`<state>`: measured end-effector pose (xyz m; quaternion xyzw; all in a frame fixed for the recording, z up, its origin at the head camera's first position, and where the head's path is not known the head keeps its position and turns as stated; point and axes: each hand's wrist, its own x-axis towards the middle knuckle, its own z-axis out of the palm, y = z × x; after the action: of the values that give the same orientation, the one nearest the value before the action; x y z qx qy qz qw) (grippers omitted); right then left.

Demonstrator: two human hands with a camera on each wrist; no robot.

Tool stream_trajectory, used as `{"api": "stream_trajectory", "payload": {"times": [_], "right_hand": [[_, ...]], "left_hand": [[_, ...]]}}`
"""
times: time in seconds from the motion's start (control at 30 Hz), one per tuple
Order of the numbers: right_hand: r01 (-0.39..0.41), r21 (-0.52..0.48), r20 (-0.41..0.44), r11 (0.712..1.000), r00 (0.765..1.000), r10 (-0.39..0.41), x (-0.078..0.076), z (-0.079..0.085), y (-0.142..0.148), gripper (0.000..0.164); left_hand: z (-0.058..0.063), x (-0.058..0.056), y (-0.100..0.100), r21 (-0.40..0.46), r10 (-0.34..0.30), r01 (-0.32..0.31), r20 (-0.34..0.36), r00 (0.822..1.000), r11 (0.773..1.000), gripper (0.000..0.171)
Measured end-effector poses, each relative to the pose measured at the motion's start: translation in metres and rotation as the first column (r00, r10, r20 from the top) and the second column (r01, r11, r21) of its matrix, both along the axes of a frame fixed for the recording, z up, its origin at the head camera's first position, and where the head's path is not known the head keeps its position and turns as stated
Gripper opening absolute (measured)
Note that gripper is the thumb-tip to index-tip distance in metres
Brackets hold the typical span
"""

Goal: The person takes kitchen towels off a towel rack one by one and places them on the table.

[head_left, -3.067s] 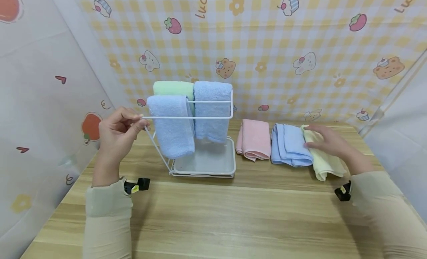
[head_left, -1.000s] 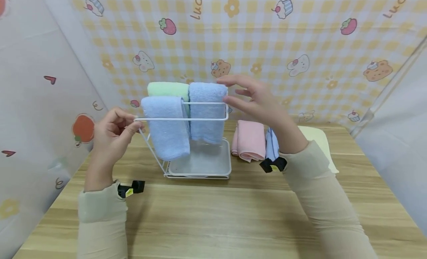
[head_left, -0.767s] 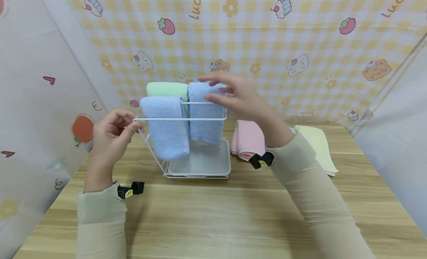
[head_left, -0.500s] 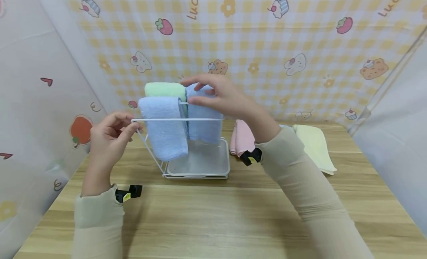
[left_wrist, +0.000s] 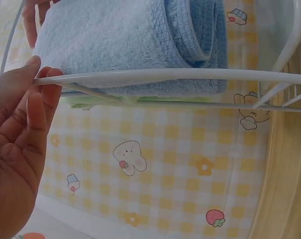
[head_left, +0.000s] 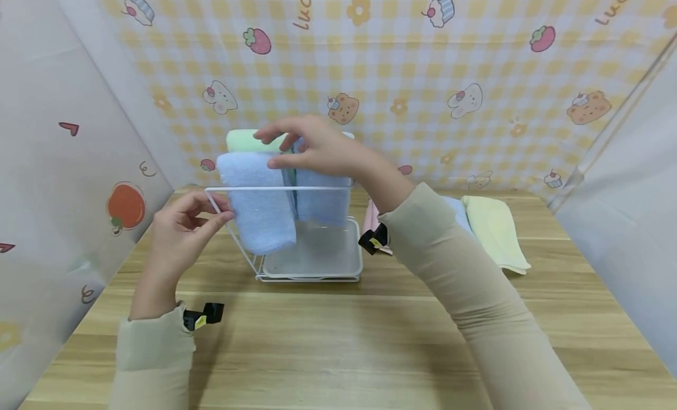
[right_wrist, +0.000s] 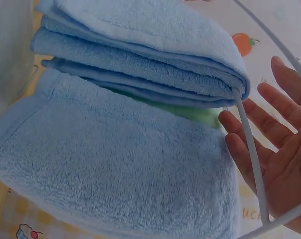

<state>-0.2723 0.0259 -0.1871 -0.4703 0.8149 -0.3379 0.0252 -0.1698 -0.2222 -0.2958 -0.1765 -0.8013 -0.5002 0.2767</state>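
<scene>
A white wire rack (head_left: 322, 189) stands on the table, with towels draped over its upper bars. My left hand (head_left: 180, 234) pinches the rack's slanted left side bar between thumb and fingers. A folded blue towel (head_left: 260, 213) hangs on the front left. Behind it are a light green towel (head_left: 242, 141) and, to the right, a second blue towel (head_left: 321, 205). Over these my right hand (head_left: 325, 148) reaches with its fingers spread. In the right wrist view, the right hand's fingers lie close to the towels' top folds and hold nothing.
A pale grey tray (head_left: 317, 254) forms the rack's bottom. To the right lie a pink towel (head_left: 370, 216), a blue towel (head_left: 457, 210) and a pale yellow towel (head_left: 494, 228), the first two partly hidden by the right arm. A patterned cloth backdrop (head_left: 402, 69) stands behind.
My right hand has left the pale yellow towel and travelled left over the rack to the front blue towel's top. My left hand has slid slightly down the side bar.
</scene>
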Motion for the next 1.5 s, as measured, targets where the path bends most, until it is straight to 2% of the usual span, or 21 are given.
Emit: {"api": "stream_trajectory", "payload": {"times": [0.23,0.43,0.6,0.8,1.13,1.5], "right_hand": [[-0.016,0.046,0.043,0.999,0.999,0.014,-0.001,-0.002,-0.011,0.046],[-0.004,0.107,0.000,0.994,1.000,0.004,-0.002,-0.006,-0.010,0.047],[0.010,0.134,0.009,0.991,1.000,-0.011,-0.001,-0.009,-0.011,0.047],[0.030,0.139,0.002,0.990,1.000,-0.030,0.000,-0.011,-0.012,0.045],[0.061,0.088,-0.031,0.994,0.998,-0.059,0.000,-0.013,-0.011,0.038],[0.066,-0.015,-0.050,0.998,0.996,-0.067,0.002,-0.010,-0.010,0.028]], "left_hand": [[-0.001,-0.001,0.002,0.013,0.000,0.000,0.005,1.000,1.000,0.014],[0.000,-0.002,0.003,-0.032,0.035,-0.035,0.001,0.999,0.999,0.014],[0.000,-0.002,0.003,-0.045,0.048,-0.047,0.023,0.999,0.998,0.013],[-0.004,-0.002,0.000,-0.031,0.021,-0.021,0.009,1.000,0.999,0.014],[-0.004,-0.005,-0.003,-0.031,-0.042,0.041,-0.027,0.999,0.999,0.016],[-0.003,-0.005,-0.002,-0.008,-0.054,0.054,-0.042,0.998,0.999,0.018]]}}
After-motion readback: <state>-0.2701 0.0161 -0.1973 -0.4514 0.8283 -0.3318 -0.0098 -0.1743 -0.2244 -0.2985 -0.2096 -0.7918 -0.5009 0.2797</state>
